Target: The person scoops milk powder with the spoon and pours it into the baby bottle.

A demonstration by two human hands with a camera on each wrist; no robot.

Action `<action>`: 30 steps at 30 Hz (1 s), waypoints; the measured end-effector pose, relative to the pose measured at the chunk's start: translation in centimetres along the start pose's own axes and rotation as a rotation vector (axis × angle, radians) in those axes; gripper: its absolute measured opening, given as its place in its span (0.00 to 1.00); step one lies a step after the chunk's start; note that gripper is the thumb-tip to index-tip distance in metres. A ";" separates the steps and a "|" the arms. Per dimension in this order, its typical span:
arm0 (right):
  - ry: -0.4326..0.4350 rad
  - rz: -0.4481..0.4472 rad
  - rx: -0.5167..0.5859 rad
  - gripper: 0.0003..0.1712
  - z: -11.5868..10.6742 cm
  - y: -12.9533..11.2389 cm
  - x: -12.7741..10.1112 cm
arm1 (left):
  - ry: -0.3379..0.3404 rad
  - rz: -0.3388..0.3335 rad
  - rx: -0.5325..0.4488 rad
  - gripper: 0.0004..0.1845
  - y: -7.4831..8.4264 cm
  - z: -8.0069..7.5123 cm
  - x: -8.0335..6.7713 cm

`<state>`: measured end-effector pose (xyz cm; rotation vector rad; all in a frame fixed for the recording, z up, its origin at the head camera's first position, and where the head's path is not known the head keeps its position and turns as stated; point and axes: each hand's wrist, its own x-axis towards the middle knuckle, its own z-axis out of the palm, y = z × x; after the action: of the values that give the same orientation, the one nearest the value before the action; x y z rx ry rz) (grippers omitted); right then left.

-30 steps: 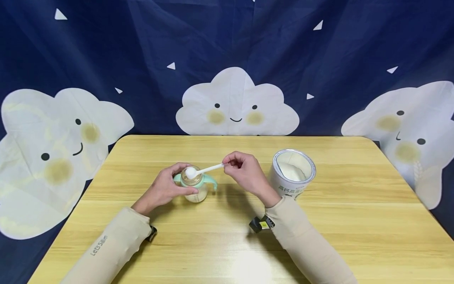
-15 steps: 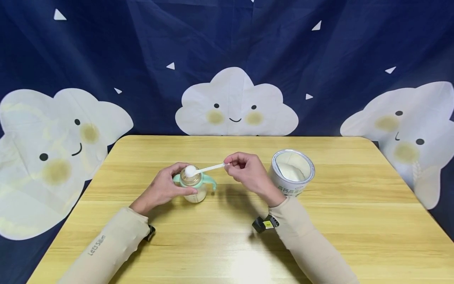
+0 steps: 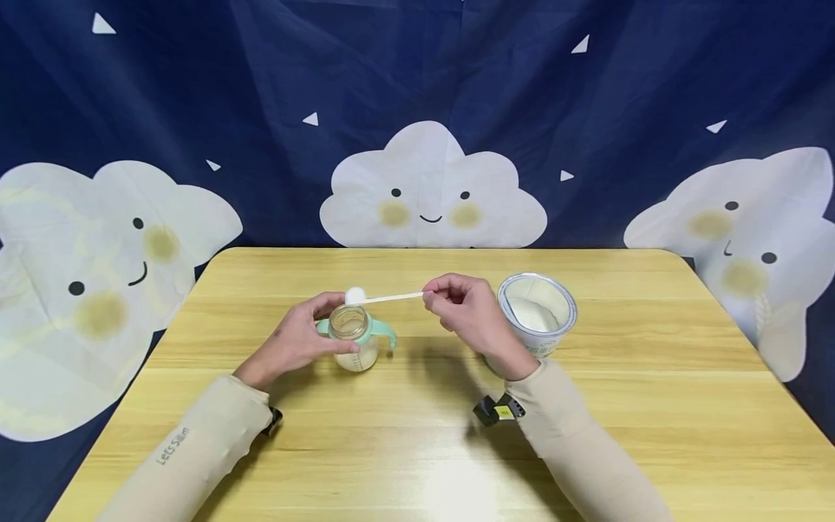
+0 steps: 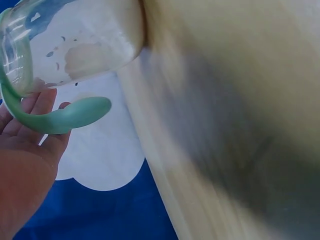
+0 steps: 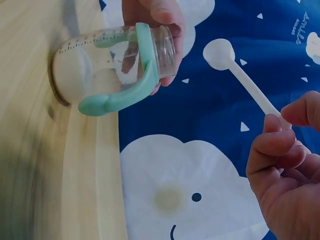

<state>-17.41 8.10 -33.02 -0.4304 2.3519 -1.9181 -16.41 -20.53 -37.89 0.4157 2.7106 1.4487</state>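
Sleeves in beige at the near edge, running up over the wooden table [image 3: 417, 464], a small black-and-yellow strap at the right wrist. Further in, left hand [image 3: 296, 341] curled round a clear baby bottle [image 3: 352, 341], fingers wrapped on its far side, thumb toward the near side; bottle upright on the table, mouth open, mint collar and curved mint handles [image 5: 117, 97] sticking out each side, pale powder heaped in the bottom. Right hand [image 3: 470, 312] beside it, thumb and forefinger pinching the tail end of a white scoop [image 3: 385, 296], the other fingers loosely tucked; scoop held about level, its round bowl [image 5: 219, 54] just above and behind the bottle's mouth, not touching the rim. Whether powder remains in the bowl: cannot tell.

Likely light and rigid, that scoop, thin in the stem and a little springy, so best pinched at the tail as shown. Bottle probably light too, smooth-walled and easy to tip; firmest hold round the body under the collar, or by a handle.

Just right of the right hand, an open round tin [image 3: 537, 312] of white powder. Beyond the table, a navy cloth backdrop [image 3: 196, 87] printed with smiling white clouds.
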 end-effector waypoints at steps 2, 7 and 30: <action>0.007 0.000 0.003 0.07 -0.2 -0.2 -0.1 | -0.002 0.003 -0.010 0.42 0.2 -0.1 0.1; 0.005 -0.038 -0.022 0.08 -1.1 -0.8 -0.2 | -0.014 0.018 -0.062 0.41 0.8 -0.4 0.4; 0.038 -0.044 -0.173 0.11 -5.2 -1.7 -1.8 | -0.053 0.103 -0.110 0.43 4.0 -0.3 1.3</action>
<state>-16.58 13.15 -30.43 -0.4667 2.5650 -1.7616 -16.80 -18.30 -34.30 0.5864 2.5886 1.5790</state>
